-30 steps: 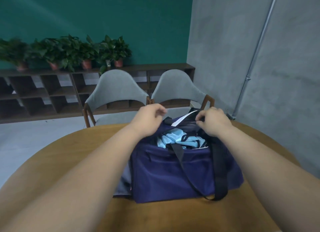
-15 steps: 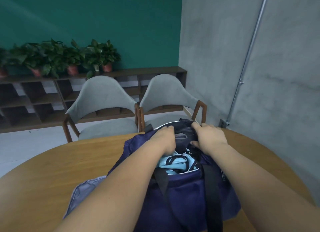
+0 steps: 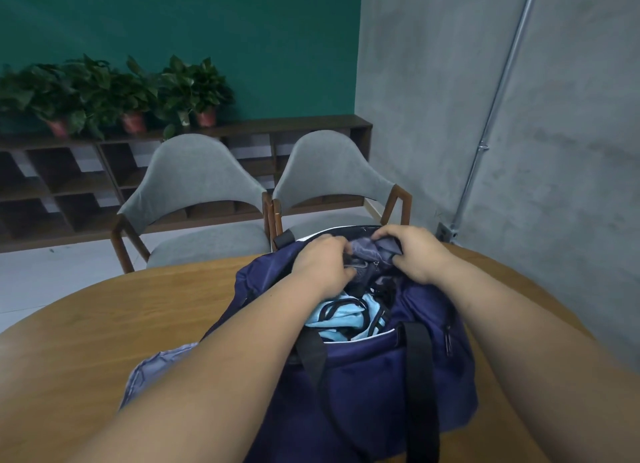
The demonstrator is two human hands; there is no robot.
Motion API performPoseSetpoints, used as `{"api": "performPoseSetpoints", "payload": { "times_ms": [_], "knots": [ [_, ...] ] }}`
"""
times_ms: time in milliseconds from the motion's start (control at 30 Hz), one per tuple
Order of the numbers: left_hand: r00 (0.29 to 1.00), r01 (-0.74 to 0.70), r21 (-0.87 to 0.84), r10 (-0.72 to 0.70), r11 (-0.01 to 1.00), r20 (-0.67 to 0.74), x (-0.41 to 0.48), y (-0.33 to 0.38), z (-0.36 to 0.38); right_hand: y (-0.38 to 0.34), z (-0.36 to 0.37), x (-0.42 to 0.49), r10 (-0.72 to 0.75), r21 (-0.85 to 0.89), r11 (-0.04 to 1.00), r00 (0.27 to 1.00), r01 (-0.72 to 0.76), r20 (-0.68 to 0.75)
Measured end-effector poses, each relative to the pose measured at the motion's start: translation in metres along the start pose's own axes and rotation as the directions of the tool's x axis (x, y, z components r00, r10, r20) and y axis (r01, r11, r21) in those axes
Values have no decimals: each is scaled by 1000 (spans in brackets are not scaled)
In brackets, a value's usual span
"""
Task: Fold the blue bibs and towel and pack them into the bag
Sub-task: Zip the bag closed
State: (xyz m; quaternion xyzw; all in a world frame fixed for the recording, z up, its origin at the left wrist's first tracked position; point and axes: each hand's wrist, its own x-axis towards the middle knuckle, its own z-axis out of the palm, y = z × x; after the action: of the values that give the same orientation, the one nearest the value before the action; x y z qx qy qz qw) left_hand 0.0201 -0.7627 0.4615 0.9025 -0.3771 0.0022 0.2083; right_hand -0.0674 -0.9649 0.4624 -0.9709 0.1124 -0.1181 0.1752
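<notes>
Gripping the grey inner fabric (image 3: 372,251) at the far rim of the navy bag (image 3: 374,376), you are using both hands: your left hand (image 3: 323,265) is curling its fingers round this fabric, and your right hand (image 3: 412,251) is pinching the same fold from the other side. The light blue cloth (image 3: 346,319), which I judge to be the bibs and towel, is lying inside the open bag on the tabletop (image 3: 138,307). You are probably finishing the packing; the next move is calling for drawing the rim together without trapping the cloth.
</notes>
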Motion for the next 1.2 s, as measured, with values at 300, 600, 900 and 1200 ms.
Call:
{"api": "performPoseSetpoints", "payload": {
  "times_ms": [300, 600, 900, 1200],
  "knots": [
    [996, -33, 159, 20, 987, 83, 11, 38, 21, 1, 2, -2, 30, -174, 985, 995, -13, 93],
    [998, 33, 187, -21, 982, -65, 12, 40, 33, 9, 2, 2, -19, 122, 992, 1000, 20, -9],
    [972, 57, 247, 2, 967, -234, 5, 47, 39, 13, 3, 2, -7, 308, 951, 1000, 8, -4],
    [972, 91, 213, -41, 973, -230, -1, 51, 39, 13, 7, 0, 7, 393, 920, 1000, -5, -3]
  ]
}}
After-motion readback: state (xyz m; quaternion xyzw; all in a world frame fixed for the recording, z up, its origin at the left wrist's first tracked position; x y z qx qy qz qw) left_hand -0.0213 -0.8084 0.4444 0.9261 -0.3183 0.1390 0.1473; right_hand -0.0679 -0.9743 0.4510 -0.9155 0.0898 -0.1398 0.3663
